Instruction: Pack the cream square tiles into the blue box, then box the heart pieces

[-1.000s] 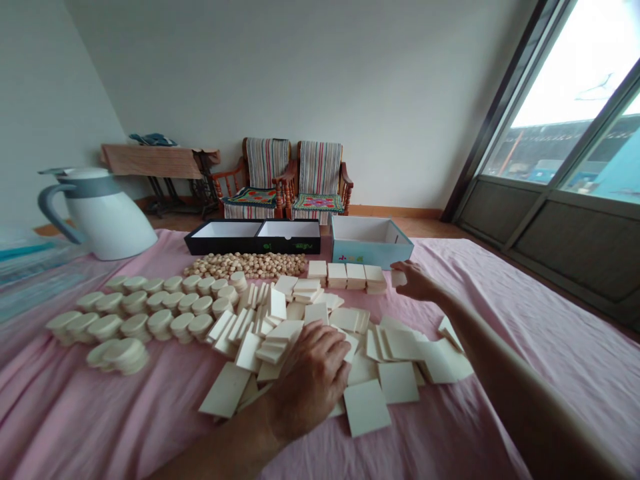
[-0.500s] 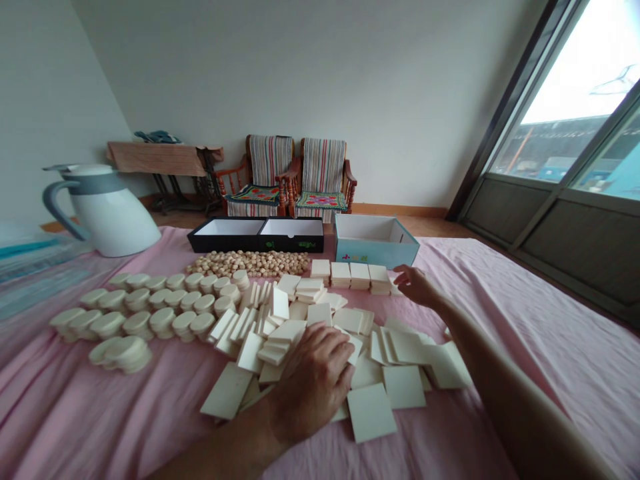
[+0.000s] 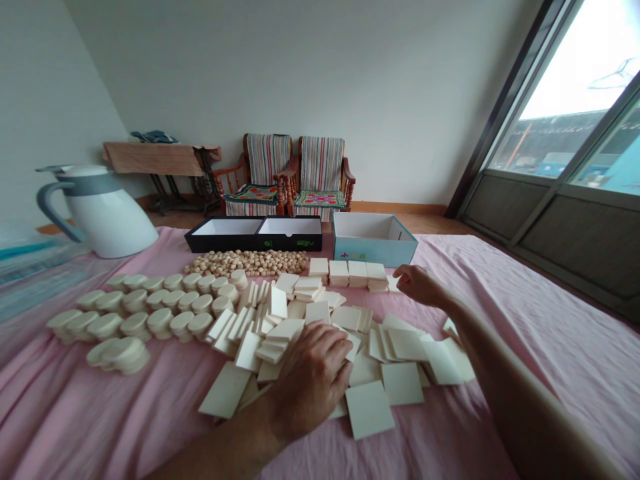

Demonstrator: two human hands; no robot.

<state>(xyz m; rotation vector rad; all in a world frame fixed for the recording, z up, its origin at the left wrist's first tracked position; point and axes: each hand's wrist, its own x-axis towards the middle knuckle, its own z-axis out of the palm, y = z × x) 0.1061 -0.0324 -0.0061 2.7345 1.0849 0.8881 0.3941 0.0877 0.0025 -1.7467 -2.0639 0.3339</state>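
Note:
My left hand lies palm down on a loose heap of cream square tiles, its fingers spread over the top ones and gripping none. At the back, my right hand reaches the right end of a neat row of stacked square tiles. Its fingers are loosely apart, with the tips beside a single tile lying against the last stack. A light blue open box stands just behind that row.
Rows of stacked cream oval pieces fill the left of the pink cloth. A patch of small wooden beads lies before a black two-part box. A white jug stands far left. Two chairs are behind.
My right hand has set a single tile down beside the last stack of the row and let it go. My left hand has stayed on the heap.

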